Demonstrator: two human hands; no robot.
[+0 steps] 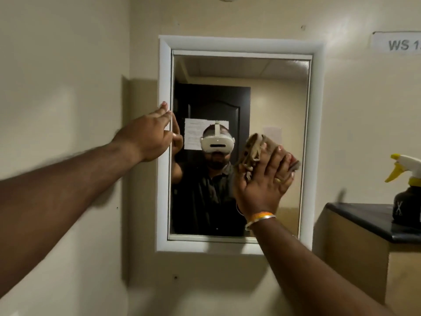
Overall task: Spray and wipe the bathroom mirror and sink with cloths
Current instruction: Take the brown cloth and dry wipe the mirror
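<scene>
Your right hand (264, 185) presses a bunched brown cloth (255, 153) flat against the mirror (273, 92) glass with straight fingers; only pressure retains the cloth, so easing off may drop it. Your left hand (152, 133) rests open-fingered on the white frame (164, 71); hard bracing could shift it. The spray bottle (407, 190) stands apart on the black ledge (355, 213).
</scene>
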